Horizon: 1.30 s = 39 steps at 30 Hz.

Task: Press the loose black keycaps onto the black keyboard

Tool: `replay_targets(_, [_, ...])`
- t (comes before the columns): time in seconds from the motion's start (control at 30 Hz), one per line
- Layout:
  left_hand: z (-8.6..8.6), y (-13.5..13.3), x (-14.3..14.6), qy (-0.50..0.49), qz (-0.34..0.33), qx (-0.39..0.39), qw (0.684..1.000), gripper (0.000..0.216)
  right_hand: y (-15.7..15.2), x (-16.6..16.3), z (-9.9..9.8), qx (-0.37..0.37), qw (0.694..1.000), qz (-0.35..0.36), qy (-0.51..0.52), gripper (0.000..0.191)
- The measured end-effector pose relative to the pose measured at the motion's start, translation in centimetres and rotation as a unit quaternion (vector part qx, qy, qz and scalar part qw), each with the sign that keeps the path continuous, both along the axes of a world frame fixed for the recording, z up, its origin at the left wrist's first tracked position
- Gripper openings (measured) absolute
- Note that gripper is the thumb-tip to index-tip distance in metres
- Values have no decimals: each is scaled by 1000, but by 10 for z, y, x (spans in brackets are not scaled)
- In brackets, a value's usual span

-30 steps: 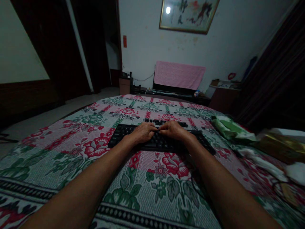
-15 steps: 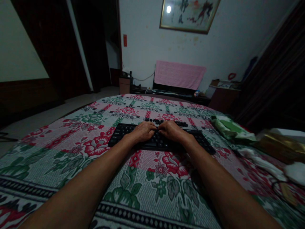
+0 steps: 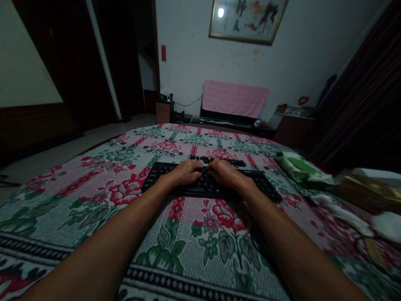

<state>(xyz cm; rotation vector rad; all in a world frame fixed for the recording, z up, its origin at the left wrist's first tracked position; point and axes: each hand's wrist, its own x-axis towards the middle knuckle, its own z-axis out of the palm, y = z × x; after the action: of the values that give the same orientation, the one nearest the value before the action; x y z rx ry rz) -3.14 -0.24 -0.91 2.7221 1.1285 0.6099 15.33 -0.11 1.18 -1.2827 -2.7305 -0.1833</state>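
Note:
A black computer keyboard (image 3: 205, 191) lies flat on the flowered cloth in front of me. Over its middle, my left hand (image 3: 187, 171) rests with the fingers bent and close together, the thumb along the near side. My right hand (image 3: 223, 172) is just beside it, fingers curled down toward the upper keys. The fingertips of both hands are partly hidden, so anything pinched in them cannot be made out. Directly behind the keyboard, several loose black keycaps (image 3: 237, 162) stand in a row on the cloth.
A patterned cloth (image 3: 125, 190) covers the surface. At the right are a green and white soft packet (image 3: 302, 169), a golden box (image 3: 366, 190) and crumpled white material (image 3: 343, 215). Against the far wall, a pink towel (image 3: 234, 98) hangs over a dark panel.
The fingers of my two hands have drawn slightly apart over the keyboard, and my left thumb sits a little lower. The keyboard and keycaps stay in place.

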Motion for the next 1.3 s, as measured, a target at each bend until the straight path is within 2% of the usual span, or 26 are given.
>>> replay_targets(0.13, [-2, 0, 0, 3, 0, 16, 1000, 38, 6, 5, 0, -17, 999, 27, 29, 25])
replay_targets(0.4, [0, -6, 3, 48, 2, 43, 998, 40, 12, 11, -4, -22, 997, 35, 67, 27])
replay_targets(0.67, [-2, -4, 6, 58, 13, 27, 998, 42, 10, 9, -2, -19, 998, 25, 45, 30])
replay_targets(0.83, [-1, -5, 7, 45, 35, 25, 998, 39, 6, 8, 2, -53, 997, 26, 49, 26])
replay_targets(1.03, [0, -6, 7, 48, 38, 24, 998, 37, 5, 5, 0, -49, 996, -3, 69, 22])
replay_targets(1.3, [-3, -5, 10, 40, 54, 11, 998, 38, 4, 6, -1, -48, 995, 30, 86, 21])
